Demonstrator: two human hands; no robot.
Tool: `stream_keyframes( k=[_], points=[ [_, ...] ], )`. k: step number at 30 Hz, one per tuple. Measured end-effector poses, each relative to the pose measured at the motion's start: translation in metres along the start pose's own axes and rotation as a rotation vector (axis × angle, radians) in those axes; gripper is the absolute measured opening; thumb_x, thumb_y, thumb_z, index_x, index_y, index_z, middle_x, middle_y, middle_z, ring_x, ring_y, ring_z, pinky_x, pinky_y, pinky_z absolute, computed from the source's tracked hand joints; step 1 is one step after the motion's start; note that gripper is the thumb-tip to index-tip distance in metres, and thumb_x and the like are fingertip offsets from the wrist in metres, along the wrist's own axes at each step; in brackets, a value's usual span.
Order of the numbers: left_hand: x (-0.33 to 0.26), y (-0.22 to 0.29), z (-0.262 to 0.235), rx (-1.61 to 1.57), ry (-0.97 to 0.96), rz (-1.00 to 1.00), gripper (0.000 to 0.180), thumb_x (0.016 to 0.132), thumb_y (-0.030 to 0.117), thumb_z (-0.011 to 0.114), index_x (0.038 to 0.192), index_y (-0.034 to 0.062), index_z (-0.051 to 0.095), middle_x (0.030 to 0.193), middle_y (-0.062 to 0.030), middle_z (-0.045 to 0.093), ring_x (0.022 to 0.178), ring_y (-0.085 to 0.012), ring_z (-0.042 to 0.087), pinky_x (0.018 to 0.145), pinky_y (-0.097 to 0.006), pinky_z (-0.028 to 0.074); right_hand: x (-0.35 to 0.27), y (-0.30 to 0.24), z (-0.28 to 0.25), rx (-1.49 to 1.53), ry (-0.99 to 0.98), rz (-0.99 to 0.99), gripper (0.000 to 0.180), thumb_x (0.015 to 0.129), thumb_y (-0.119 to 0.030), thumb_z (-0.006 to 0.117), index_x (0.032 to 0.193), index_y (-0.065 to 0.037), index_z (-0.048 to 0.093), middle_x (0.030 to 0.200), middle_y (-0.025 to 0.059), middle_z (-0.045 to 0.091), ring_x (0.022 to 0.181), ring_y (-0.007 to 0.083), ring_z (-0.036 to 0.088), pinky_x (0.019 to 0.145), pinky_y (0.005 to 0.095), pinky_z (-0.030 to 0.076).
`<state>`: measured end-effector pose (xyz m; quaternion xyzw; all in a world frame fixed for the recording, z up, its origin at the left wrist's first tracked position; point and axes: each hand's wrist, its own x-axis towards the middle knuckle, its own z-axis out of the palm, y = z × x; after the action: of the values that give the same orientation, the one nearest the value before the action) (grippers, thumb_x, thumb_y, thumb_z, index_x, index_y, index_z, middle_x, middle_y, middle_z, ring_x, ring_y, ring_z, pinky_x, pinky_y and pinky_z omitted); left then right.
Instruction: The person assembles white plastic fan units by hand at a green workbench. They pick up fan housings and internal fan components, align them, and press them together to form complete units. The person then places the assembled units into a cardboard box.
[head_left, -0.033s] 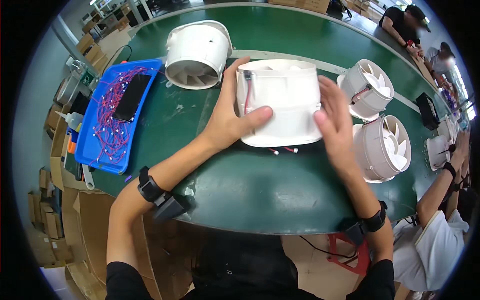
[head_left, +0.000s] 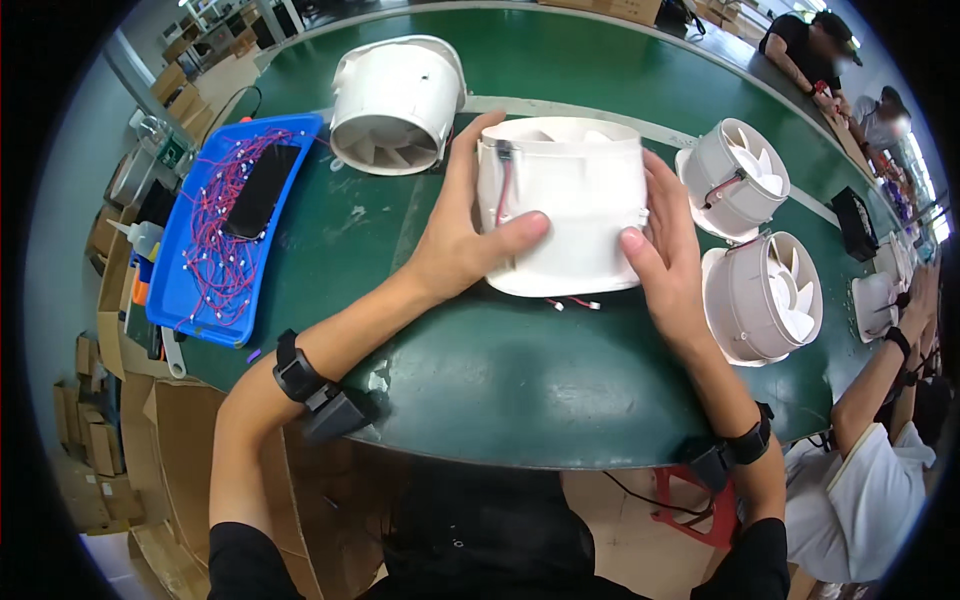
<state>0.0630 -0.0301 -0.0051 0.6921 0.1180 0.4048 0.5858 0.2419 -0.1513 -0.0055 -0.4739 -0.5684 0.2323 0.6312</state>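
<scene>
Black sleeves [head_left: 250, 562] — black forearm straps [head_left: 296, 372]

Left fingers [head_left: 463, 170] part-hidden (behind white housing [head_left: 575, 215])

Cardboard boxes [head_left: 103, 448] at far left, red stool [head_left: 724, 518] lower right

Downward head-worn fisheye view
</scene>
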Motion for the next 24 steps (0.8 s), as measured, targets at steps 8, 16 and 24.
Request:
stream_keyframes(
  k=[8,16,24],
  points=[
    [0.016,-0.024,-0.019,0.613,-0.104,0.478,0.098,0.067,0.040,0.080,0.140,0.0039,0.026,0.128,-0.0230,0.048,0.118,-0.0338,0.049,0.102,-0.040,0.037,0.026,0.018,0.009,-0.109,-0.043,-0.016,0.083,0.086,-0.038,0.061,0.146,-0.001,0.018,0.140,0.0235,0.036,0.132,0.0307,0.036,0.110,0.0397,0.026],
    [0.035,-0.031,-0.045,0.400,-0.063,0.305,0.082,0.080,0.042,0.064,0.141,0.0035,0.025,0.124,-0.0228,0.050,0.117,-0.0334,0.050,0.101,-0.041,0.036,0.056,0.031,0.031,-0.178,0.014,-0.064,0.080,0.087,-0.043,0.055,0.145,0.000,0.022,0.142,0.0220,0.032,0.132,0.0302,0.034,0.111,0.0396,0.024],
    [0.029,-0.026,-0.040,0.386,-0.001,0.265,0.072,0.088,0.045,0.048,0.140,-0.0009,0.027,0.127,-0.0223,0.042,0.122,-0.0303,0.040,0.106,-0.038,0.027,0.051,0.027,0.027,-0.068,-0.062,-0.081,0.095,0.080,-0.033,0.067,0.148,0.000,0.010,0.128,0.0243,0.045,0.121,0.0308,0.046,0.105,0.0409,0.034]
  ],
)
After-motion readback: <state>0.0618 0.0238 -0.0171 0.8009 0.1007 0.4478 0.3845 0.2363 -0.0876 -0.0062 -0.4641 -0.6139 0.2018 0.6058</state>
